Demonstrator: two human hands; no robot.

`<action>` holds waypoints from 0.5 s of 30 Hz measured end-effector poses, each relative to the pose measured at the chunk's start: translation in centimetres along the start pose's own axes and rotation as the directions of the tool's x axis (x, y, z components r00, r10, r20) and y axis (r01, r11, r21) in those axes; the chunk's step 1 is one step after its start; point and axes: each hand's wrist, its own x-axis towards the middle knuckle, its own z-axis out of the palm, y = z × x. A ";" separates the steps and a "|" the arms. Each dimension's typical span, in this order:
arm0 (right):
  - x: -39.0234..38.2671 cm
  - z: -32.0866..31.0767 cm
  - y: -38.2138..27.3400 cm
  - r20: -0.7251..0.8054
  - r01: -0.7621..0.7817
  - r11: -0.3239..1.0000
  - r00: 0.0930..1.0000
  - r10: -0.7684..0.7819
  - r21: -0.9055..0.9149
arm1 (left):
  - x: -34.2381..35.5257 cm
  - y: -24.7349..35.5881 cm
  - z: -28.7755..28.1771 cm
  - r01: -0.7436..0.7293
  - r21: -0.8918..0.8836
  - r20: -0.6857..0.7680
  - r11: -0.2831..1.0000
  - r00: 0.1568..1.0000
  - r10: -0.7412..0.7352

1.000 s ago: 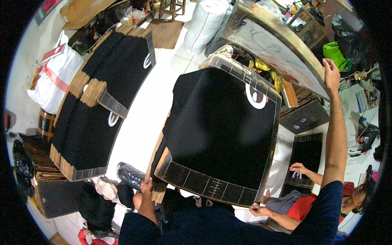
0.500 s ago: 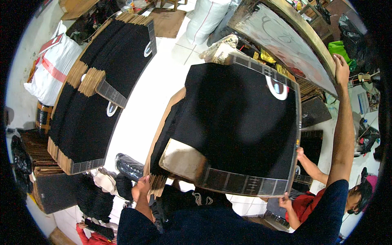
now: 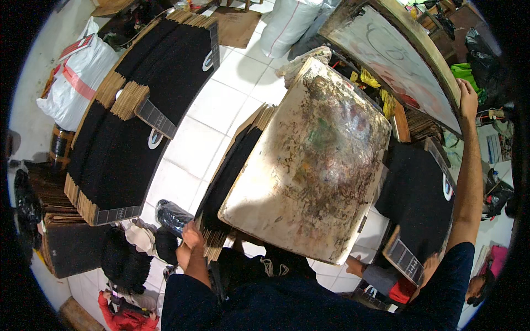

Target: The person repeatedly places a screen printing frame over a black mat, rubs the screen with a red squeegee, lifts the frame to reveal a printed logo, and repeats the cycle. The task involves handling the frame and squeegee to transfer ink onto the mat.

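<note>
Black board has moved off the stained table, right fingers curled on the frame, left fingers bent (hold unclear).

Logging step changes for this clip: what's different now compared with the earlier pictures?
The black panel has moved right, off the stained board, baring its surface. The co-worker had hold of the panel's edge; whether that grip remains is unclear. Unchanged: the right hand holds the raised frame, and the left hand stays by the cardboard-edged stack.
</note>
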 end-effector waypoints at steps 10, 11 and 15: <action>1.0 0.2 0.5 0.015 -0.022 0.999 1.000 0.023 -0.030 | 15.6 11.0 -28.2 -0.020 0.328 -0.447 0.945 0.878 0.173; 1.0 0.2 0.5 0.021 -0.026 0.999 0.999 0.027 -0.030 | 15.4 10.4 -32.0 -0.020 0.290 -0.475 0.957 0.865 0.162; 1.2 0.1 0.7 0.042 -0.008 0.999 0.999 0.010 -0.052 | 12.6 3.6 -47.6 0.015 0.106 -0.527 0.994 0.849 0.043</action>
